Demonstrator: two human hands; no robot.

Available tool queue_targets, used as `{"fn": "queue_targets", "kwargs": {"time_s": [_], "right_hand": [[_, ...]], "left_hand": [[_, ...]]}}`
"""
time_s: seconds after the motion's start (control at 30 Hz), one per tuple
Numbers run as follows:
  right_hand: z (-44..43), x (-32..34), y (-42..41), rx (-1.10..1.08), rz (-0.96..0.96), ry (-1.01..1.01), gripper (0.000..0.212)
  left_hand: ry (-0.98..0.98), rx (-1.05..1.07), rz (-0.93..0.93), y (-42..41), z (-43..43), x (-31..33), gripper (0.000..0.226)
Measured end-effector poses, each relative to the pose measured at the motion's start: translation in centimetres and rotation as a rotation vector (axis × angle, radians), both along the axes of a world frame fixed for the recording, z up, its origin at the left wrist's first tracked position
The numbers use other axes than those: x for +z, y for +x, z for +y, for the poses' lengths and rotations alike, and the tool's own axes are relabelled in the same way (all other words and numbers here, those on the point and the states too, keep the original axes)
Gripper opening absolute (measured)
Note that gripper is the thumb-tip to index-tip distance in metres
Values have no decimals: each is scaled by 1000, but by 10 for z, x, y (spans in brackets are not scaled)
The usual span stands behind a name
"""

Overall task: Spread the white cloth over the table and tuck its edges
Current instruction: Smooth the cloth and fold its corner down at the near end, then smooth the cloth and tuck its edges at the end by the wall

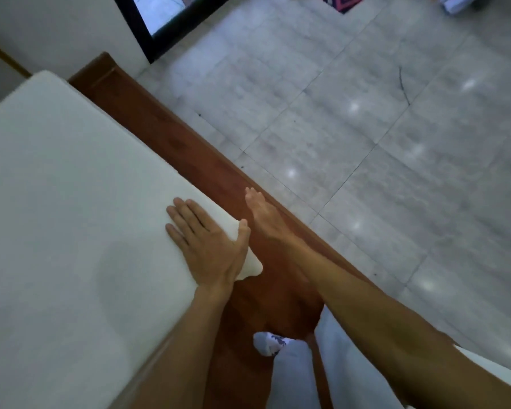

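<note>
Your left hand [207, 246] pressed flat on the cloth [71, 202], thumb over its edge. Your right hand [263, 216], fingers straight and empty, was just beside it over the frame [189, 154]. The tuck probably wanted taut cloth, slid under flat-handed.

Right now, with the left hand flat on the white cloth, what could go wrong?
1. The left hand presses flat on the white cloth; sliding it could drag and wrinkle the cloth.
2. A loose corner pokes out over the wooden frame and may be left untucked, since the right hand holds nothing.
</note>
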State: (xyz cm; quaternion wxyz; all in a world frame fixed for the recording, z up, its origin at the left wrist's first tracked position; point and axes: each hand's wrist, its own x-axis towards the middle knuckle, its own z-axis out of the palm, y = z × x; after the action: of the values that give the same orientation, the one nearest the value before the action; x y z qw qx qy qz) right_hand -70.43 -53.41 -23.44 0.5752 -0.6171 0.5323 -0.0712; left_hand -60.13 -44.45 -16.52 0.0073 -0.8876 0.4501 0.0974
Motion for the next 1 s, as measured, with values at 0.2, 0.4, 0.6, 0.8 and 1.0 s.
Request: {"fn": "queue_targets", "kwargs": {"time_s": [0.2, 0.4, 0.6, 0.8, 1.0], "right_hand": [[25, 58, 8, 240, -3, -373, 59], [67, 57, 55, 678, 104, -902, 65], [88, 47, 66, 731, 231, -1007, 68], [103, 48, 81, 775, 248, -1010, 71], [137, 52, 127, 860, 182, -1039, 62]], "left_hand": [[-29, -147, 4, 29, 46, 1, 84], [-47, -82, -53, 50, 107, -3, 69], [-19, 73, -41, 110, 228, 3, 67], [-12, 390, 41, 168, 337, 10, 79], [-162, 40, 43, 130, 221, 1, 65]]}}
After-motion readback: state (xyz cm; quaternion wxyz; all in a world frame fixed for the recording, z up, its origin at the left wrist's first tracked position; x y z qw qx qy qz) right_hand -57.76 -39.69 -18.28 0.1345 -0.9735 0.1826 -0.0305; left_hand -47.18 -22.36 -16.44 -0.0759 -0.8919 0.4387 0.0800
